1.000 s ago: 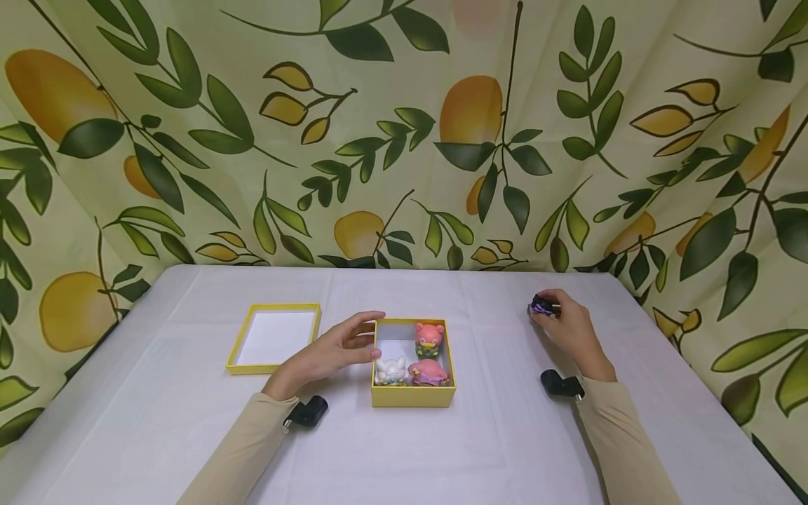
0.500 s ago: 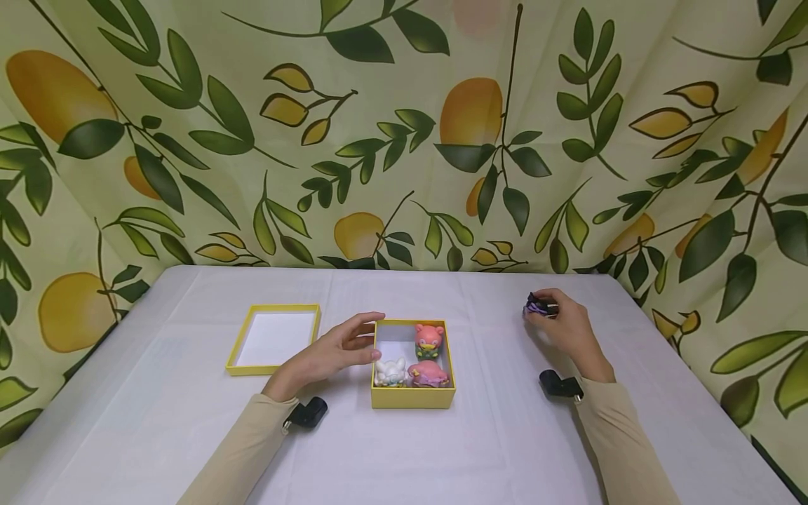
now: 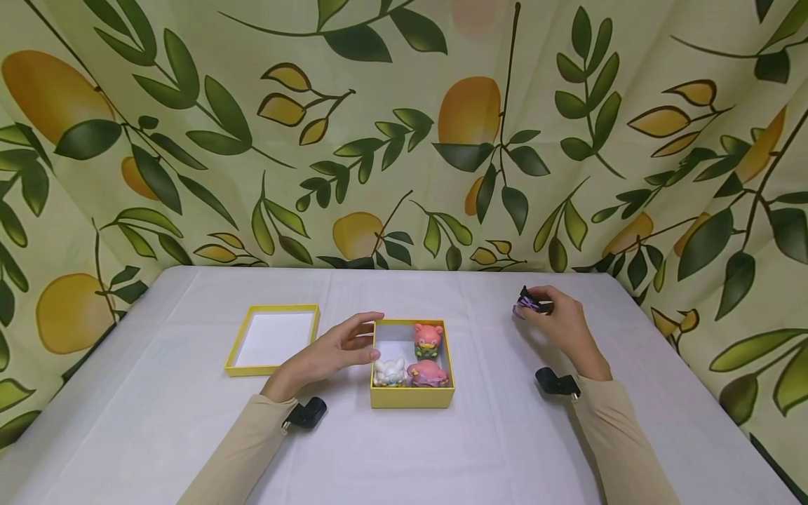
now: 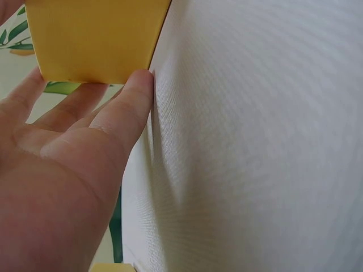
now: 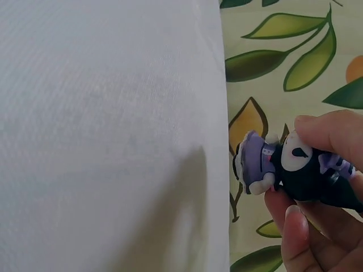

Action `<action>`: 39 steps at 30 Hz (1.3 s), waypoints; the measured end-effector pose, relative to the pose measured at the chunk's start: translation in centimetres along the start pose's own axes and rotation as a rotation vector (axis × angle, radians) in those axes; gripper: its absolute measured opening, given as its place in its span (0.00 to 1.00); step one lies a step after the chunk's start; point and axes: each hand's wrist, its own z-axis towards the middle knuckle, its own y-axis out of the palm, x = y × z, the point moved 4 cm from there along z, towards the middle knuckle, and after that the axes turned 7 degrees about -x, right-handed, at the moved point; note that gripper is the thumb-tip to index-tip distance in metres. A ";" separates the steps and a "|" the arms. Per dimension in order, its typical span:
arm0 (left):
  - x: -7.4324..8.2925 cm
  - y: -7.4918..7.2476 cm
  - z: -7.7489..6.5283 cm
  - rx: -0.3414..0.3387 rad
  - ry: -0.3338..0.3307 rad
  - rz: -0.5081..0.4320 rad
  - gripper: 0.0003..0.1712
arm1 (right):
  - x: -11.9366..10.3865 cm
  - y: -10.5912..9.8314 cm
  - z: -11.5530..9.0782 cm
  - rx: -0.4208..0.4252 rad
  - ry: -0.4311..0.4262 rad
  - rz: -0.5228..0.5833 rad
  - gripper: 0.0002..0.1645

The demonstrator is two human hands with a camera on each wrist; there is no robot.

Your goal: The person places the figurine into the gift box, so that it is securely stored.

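Observation:
In the head view, a yellow box (image 3: 412,398) stands on the table, holding a white figurine (image 3: 390,372), a pink figurine (image 3: 428,374) lying beside it, and a pink bear-eared figurine (image 3: 428,340) upright behind. My left hand (image 3: 331,352) rests against the box's left side. The left wrist view has its extended fingers (image 4: 122,110) touching the yellow wall. Off to the right, my right hand (image 3: 564,324) pinches a black and purple figurine (image 5: 303,170) between thumb and fingers. It lies sideways in the right wrist view, its purple skirt pointing away from the palm.
A yellow-rimmed lid (image 3: 273,369) lies to the left of the box, white inside facing up, close to my left forearm. White cloth (image 3: 480,449) covers the table. Behind it hangs a leaf-and-fruit patterned curtain (image 3: 391,84).
My right hand has moved slightly left with the black and purple figurine, which has tilted more. The left hand and the box have stayed in place.

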 end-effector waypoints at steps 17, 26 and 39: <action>-0.1 -0.1 0.0 0.001 -0.002 0.015 0.42 | -2.1 0.3 0.1 0.001 -0.108 -0.027 0.24; 0.0 0.0 0.0 0.004 -0.008 0.018 0.41 | -3.5 0.4 -0.2 -0.018 -0.145 -0.018 0.24; 0.1 0.0 -0.1 0.006 -0.012 0.018 0.42 | -5.9 0.3 -0.6 -0.049 -0.193 -0.040 0.24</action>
